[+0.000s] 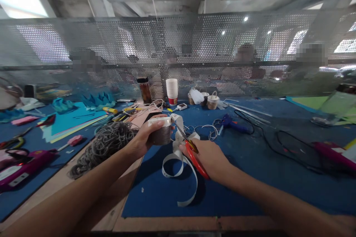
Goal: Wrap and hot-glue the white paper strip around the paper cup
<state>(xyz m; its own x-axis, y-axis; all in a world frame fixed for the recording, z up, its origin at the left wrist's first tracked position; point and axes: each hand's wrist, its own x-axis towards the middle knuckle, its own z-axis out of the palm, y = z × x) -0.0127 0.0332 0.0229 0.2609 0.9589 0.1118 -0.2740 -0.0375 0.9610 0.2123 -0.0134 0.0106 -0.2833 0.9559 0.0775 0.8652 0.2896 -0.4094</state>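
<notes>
Forearms above mat, mesh beyond.

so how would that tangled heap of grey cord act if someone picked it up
The tangled heap of grey cord would probably be floppy, since its strands curve in loose loops. Lifted by one part, it may sag or trail, as the strands are not wound tight. It seems unlikely to roll, lying spread and uneven.

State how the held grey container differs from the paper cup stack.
The grey container is squat, held by the left grip; the paper cup stack is tall, standing on the table. The container is grey below a white rim; the stack, white above red. Both look round.
</notes>
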